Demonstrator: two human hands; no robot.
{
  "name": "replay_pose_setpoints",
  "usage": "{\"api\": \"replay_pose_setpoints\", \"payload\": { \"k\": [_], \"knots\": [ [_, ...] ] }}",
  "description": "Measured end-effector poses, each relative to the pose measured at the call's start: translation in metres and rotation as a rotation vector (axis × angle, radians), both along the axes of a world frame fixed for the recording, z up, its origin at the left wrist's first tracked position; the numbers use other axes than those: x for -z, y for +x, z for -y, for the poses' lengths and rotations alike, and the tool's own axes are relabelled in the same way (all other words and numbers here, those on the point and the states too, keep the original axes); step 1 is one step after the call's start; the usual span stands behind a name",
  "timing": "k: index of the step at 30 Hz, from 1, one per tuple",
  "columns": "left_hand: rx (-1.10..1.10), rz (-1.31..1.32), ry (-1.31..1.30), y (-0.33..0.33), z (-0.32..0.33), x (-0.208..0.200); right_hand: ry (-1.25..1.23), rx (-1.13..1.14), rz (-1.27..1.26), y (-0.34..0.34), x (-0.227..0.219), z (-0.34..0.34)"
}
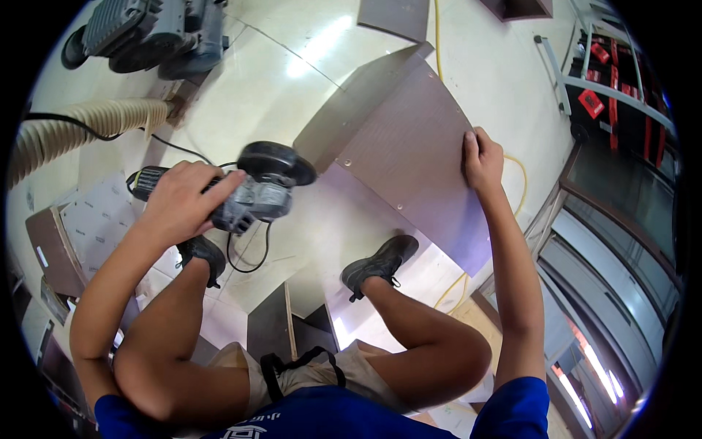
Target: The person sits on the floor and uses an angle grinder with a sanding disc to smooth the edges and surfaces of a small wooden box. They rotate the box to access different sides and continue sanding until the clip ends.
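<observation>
My left hand (pixel 186 197) is wrapped round the handle of an angle grinder (pixel 265 192), which is lifted above the floor. Its black round head points away from me, just left of a brown wooden box (pixel 413 139). Small round fastener heads dot the box's panels, and it rests tilted on the floor in front of me. Along the box's right edge, my right hand (pixel 484 159) grips the panel, thumb on the near face; the other fingers are mostly hidden behind the edge.
A grey machine with wheels (pixel 139 33) stands at the far left, near a thick ribbed hose (pixel 95 128). The grinder's black cord (pixel 248 269) loops close to my left foot. A yellow hose (pixel 521 172) runs behind the box. Loose brown panels (pixel 395 16) lie beyond; a metal frame (pixel 614 88) stands right.
</observation>
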State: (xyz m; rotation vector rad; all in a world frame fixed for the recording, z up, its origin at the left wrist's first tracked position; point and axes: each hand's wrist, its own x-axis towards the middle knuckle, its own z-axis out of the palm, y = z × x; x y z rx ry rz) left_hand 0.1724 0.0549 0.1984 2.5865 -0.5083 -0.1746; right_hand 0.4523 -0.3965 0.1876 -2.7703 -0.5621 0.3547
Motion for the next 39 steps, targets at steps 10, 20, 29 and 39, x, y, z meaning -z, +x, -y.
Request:
{"api": "replay_pose_setpoints", "payload": {
  "k": [10,20,29,39],
  "knots": [
    [-0.005,0.036,-0.037,0.005,0.001,0.002,0.018,0.023,0.007,0.000,-0.001,-0.005],
    [0.003,0.065,-0.023,-0.003,0.000,0.022,-0.002,0.056,0.007,-0.001,-0.002,-0.004],
    [-0.013,0.161,-0.054,0.006,-0.011,0.022,0.018,0.041,0.016,-0.001,0.001,-0.003],
    [0.059,0.096,0.046,-0.022,-0.018,0.029,0.091,-0.048,0.065,0.002,0.008,0.000]
  ]
}}
